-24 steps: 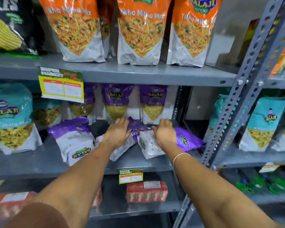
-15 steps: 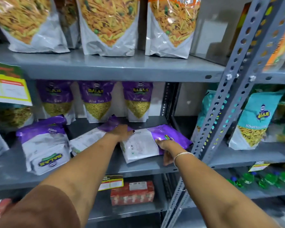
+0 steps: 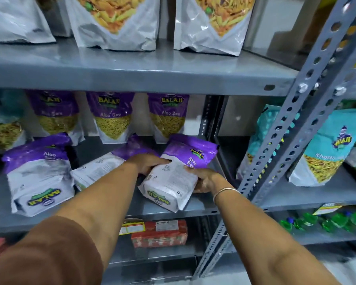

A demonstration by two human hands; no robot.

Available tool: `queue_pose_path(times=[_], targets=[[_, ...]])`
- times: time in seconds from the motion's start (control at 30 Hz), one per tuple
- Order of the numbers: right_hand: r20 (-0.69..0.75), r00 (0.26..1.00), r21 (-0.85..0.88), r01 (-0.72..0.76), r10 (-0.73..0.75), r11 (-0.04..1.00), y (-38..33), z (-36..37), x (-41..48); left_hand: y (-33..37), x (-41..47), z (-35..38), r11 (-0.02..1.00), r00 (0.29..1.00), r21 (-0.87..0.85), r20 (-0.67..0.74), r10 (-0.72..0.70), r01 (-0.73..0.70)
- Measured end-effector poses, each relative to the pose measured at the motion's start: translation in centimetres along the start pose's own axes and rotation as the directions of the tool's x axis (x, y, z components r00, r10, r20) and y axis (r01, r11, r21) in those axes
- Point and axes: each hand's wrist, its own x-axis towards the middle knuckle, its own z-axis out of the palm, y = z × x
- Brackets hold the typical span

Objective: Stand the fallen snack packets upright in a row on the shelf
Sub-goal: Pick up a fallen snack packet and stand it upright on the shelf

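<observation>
A purple-and-white Aloo Sev packet point(image 3: 177, 173) is held at the front of the grey middle shelf point(image 3: 193, 208), tilted with its purple top toward the back and its white base near the shelf's front edge. The left hand point(image 3: 147, 163) clasps its left side and the right hand point(image 3: 203, 179) its right side, so both grips are clenched on this one packet; a thin bangle point(image 3: 224, 192) circles the right wrist. Just left of it, a second packet point(image 3: 99, 169) lies flat, partly under the left forearm. Farther left, a third fallen packet point(image 3: 38, 175) lies on its back with its base toward the camera. Behind them, three upright Aloo Sev packets point(image 3: 112, 116) stand in a row along the shelf's back. Orange-and-white mix packets point(image 3: 115, 23) stand on the shelf above. A perforated metal upright point(image 3: 292, 124) separates a neighbouring shelf with teal packets point(image 3: 327, 149).
</observation>
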Motion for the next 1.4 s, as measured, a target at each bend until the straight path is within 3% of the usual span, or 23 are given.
queue_pose_path(times=[0.1,0.27,0.37,0.47,0.6,0.67,0.73,0.77,0.9,1.0,1.1,1.23,1.33,1.4], targets=[[-0.02,0.999,-0.055,0.038,-0.039,0.998,-0.9,0.0,0.0,-0.2,0.0,-0.4,0.997,0.999,-0.065,-0.018,0.03,-0.032],[0.047,0.977,-0.067,0.212,-0.209,0.975,-4.7,0.8,-0.8,1.5,-1.4,-1.6,0.973,0.967,-0.047,-0.132,0.217,-0.224],[0.014,0.931,-0.167,0.361,-0.364,0.918,-7.1,2.2,-0.9,2.1,-0.9,-2.1,0.912,0.873,-0.049,-0.313,0.373,-0.407],[-0.072,0.851,-0.251,0.49,-0.521,0.835,-8.0,3.1,0.0,1.4,0.2,-2.4,0.896,0.8,0.015,-0.442,0.404,-0.444],[-0.152,0.807,-0.323,0.505,-0.57,0.801,-7.5,3.3,0.1,1.3,0.0,-2.4,0.895,0.825,-0.039,-0.407,0.392,-0.445],[-0.218,0.789,-0.427,0.452,-0.575,0.783,-7.1,3.1,-0.3,2.0,-1.0,-2.2,0.917,0.877,-0.045,-0.313,0.364,-0.397],[-0.357,0.812,-0.408,0.309,-0.461,0.859,-6.8,3.3,-0.7,2.3,-1.3,-2.3,0.961,0.949,-0.009,-0.161,0.271,-0.276],[-0.36,0.84,-0.369,0.272,-0.406,0.889,-6.5,3.5,-0.8,2.3,-1.3,-2.2,0.975,0.97,0.028,-0.099,0.222,-0.22],[-0.264,0.844,-0.448,0.321,-0.466,0.835,-6.3,3.4,0.4,2.4,-1.5,-2.3,0.982,0.982,0.071,-0.055,0.179,-0.175],[0.017,0.933,-0.427,0.333,-0.36,0.841,-5.8,3.4,-1.7,2.3,-1.3,-2.6,0.984,0.982,0.024,-0.062,0.177,-0.176],[0.224,0.905,-0.439,0.424,-0.36,0.792,-5.0,3.9,-2.4,2.7,-1.7,-1.9,0.985,0.985,0.016,-0.014,0.171,-0.171],[0.117,0.853,-0.431,0.504,-0.508,0.748,-4.5,4.1,-1.0,3.7,-2.2,-0.7,0.968,0.958,0.088,-0.151,0.246,-0.234],[0.196,0.875,-0.477,0.48,-0.443,0.737,-5.2,2.8,-2.1,3.7,-1.6,-1.4,0.949,0.898,0.133,-0.308,0.315,-0.287],[0.185,0.908,-0.512,0.416,-0.376,0.752,-6.0,1.3,-2.3,3.6,-1.7,-1.6,0.948,0.896,0.144,-0.312,0.316,-0.285]])
